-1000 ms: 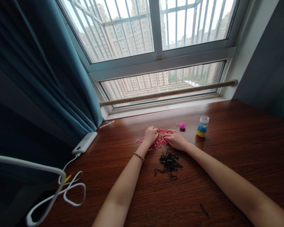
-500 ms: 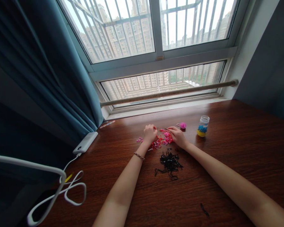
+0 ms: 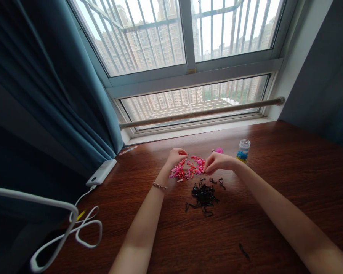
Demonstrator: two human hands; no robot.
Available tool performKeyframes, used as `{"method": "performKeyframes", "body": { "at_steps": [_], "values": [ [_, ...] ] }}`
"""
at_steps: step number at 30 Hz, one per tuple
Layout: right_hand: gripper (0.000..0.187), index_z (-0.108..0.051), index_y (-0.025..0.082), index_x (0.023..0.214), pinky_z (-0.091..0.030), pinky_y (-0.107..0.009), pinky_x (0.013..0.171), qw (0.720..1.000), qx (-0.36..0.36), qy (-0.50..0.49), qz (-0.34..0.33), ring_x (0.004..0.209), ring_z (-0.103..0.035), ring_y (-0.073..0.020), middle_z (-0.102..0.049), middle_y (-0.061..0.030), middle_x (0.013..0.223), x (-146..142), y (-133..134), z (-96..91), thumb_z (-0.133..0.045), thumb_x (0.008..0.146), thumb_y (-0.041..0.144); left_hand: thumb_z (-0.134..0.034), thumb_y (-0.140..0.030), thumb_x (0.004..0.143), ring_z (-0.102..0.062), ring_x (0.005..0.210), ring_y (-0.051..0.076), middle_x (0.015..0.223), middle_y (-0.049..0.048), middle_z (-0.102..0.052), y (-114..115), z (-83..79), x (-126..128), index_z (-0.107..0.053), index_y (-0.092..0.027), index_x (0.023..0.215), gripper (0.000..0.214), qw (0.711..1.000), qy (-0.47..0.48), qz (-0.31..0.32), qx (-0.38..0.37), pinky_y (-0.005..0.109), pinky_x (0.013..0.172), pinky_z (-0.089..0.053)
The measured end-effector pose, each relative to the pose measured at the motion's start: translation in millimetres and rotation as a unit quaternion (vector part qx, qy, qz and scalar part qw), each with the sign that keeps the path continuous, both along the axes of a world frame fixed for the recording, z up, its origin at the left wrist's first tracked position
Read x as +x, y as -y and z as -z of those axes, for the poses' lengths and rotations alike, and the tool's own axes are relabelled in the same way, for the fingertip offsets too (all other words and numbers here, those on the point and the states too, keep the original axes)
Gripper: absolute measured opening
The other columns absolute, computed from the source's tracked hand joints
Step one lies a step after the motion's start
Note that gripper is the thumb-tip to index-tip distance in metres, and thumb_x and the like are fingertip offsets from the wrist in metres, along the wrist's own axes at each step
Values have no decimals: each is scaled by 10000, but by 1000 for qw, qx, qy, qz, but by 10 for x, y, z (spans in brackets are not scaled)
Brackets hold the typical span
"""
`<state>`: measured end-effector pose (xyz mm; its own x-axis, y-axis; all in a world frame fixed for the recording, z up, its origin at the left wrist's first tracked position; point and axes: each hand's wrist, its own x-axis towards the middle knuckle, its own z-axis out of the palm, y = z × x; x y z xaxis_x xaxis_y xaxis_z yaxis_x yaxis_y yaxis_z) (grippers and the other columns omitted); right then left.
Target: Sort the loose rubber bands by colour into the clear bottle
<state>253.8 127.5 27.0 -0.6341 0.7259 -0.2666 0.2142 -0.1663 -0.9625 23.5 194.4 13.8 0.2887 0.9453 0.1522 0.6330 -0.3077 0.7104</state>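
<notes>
My left hand is pinched over the far left side of a loose pile of pink and red rubber bands. A small dark band shows at its fingertips. Fingers together and pointing down, my right hand is at the pile's right edge; whatever lies between its fingertips is too small to make out. Closer to me is a heap of black rubber bands, with several loose black ones between it and my right hand.
Behind my right wrist stands a clear jar with blue and yellow contents. A round pink object lies partly hidden behind my right hand. One black band lies near the front. At left are a white power bank and a white cable.
My left hand has shifted slightly left and up, uncovering more pink bands. My right hand has moved toward me, and loose black bands now show beside the black heap.
</notes>
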Motion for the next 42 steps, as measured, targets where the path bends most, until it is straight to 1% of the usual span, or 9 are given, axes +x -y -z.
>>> {"method": "performKeyframes", "body": {
  "at_steps": [4, 8, 10, 19, 22, 25, 29, 35, 42],
  "values": [
    [374, -677, 97, 881, -531, -235, 583, 988, -41, 52, -137, 664, -660, -178, -693, -80, 737, -11, 93, -75, -720, 584, 320, -607, -251, 697, -612, 580, 123, 684, 61, -666, 87, -286, -94, -648, -93, 831, 211, 995, 58, 59, -55, 223, 561, -496],
    [250, -663, 109, 791, -523, -218, 503, 996, 46, 49, 63, 596, -655, -167, -683, -79, 670, -24, -67, 140, -677, 652, 316, -597, -264, 708, -601, 573, 111, 650, 58, -659, 242, -562, -177, -654, -84, 797, 208, 987, 45, 107, -110, 211, 565, -491],
    [173, -639, 122, 697, -484, -204, 398, 968, 100, 89, 211, 457, -615, -148, -651, -60, 552, -26, -178, 303, -668, 663, 289, -602, -267, 703, -598, 568, 111, 642, 57, -657, 322, -632, -168, -662, -87, 771, 202, 980, 4, 139, -144, 204, 550, -483],
    [56, -597, 156, 644, -420, -175, 323, 949, 147, 89, 265, 347, -540, -110, -548, 13, 384, -121, -272, 695, -591, 700, 165, -594, -235, 671, -556, 446, 118, 479, 27, -598, 520, -323, 288, -635, -120, 558, 166, 892, -147, 308, -296, 199, 443, -428],
    [74, -637, 141, 743, -508, -204, 467, 959, 151, 60, 233, 508, -618, -132, -634, -15, 521, -201, -199, 624, -573, 713, 162, -570, -215, 670, -562, 472, 118, 510, 37, -621, 446, -323, 200, -640, -122, 562, 159, 904, -176, 276, -274, 195, 465, -428],
    [256, -634, 134, 949, -533, -266, 701, 973, 153, -38, 170, 794, -642, -160, -689, -63, 854, -263, -122, 511, -597, 700, 179, -594, -171, 614, -575, 516, 121, 533, 35, -630, 325, -390, -53, -634, -123, 569, 77, 934, -226, 149, -231, 196, 518, -444],
    [252, -631, 124, 952, -520, -301, 757, 965, 149, -105, 189, 837, -635, -165, -659, -94, 975, -278, -113, 445, -558, 712, 156, -637, -93, 515, -588, 489, 171, 415, 29, -568, 209, -389, -365, -584, -124, 510, 62, 921, -286, 12, -263, 249, 499, -462],
    [207, -613, 137, 817, -498, -211, 465, 948, 156, 14, 277, 535, -617, -120, -668, -42, 700, -204, -223, 545, -436, 714, 102, -662, -25, 457, -584, 438, 210, 385, 63, -555, 164, -219, -392, -521, -116, 425, 171, 904, -294, 0, -309, 298, 464, -475],
    [188, -603, 152, 771, -471, -207, 426, 981, 104, 30, 162, 472, -614, -140, -642, -5, 549, -256, -129, 583, -438, 690, 113, -610, -106, 572, -596, 574, 135, 610, 34, -639, 138, -116, -117, -595, -120, 627, 60, 964, -211, 48, -155, 209, 541, -460]
  ]
}}
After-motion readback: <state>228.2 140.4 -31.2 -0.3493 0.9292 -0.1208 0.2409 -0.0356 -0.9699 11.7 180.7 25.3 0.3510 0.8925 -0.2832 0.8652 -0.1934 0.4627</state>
